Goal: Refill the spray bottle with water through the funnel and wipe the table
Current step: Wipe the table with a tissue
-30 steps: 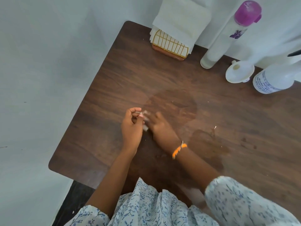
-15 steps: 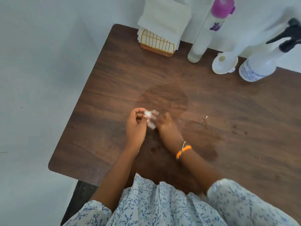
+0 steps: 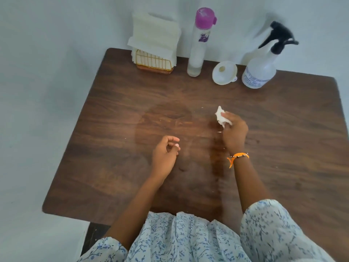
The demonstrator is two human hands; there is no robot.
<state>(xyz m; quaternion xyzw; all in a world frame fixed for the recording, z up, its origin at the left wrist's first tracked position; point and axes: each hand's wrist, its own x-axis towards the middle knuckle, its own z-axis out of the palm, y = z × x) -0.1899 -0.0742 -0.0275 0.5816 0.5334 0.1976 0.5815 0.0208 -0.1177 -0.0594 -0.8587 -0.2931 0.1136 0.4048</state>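
Observation:
My right hand [image 3: 234, 132] grips a small crumpled white tissue [image 3: 221, 117] near the middle of the dark wooden table [image 3: 283, 148]. My left hand [image 3: 165, 154] rests on the table to the left with its fingers loosely curled, holding nothing. A white spray bottle [image 3: 259, 70] with a black trigger head stands at the back right. A white funnel [image 3: 224, 72] lies on the table just left of it. Damp patches darken the wood between and below my hands.
A tall white bottle with a purple cap [image 3: 199, 44] stands at the back centre. A gold wire holder with white napkins [image 3: 154, 50] sits at the back left. White walls run behind and to the left of the table.
My hands were together pinching the tissue at the left centre. Now my right hand has carried the tissue to the right and my left hand has let go. The camera view shifted.

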